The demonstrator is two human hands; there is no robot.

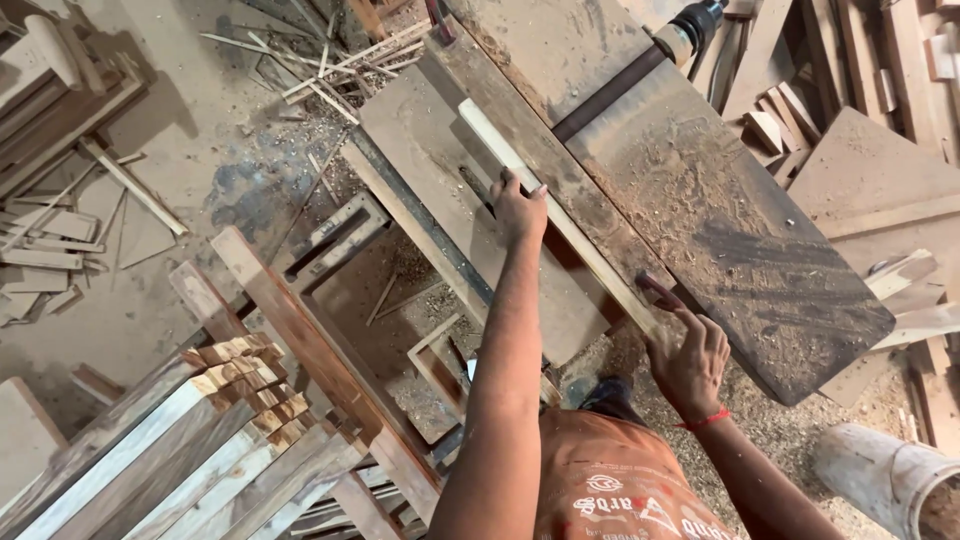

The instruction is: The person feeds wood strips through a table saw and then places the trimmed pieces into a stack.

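I am seeing two bare arms, no sleeves reaching the forearms. The right hand (690,362) is wearing a thin red thread around the wrist; the left hand (520,212) is wearing nothing. Below, an orange shirt (610,480) is showing white printed markings and dusty smudges across the front.
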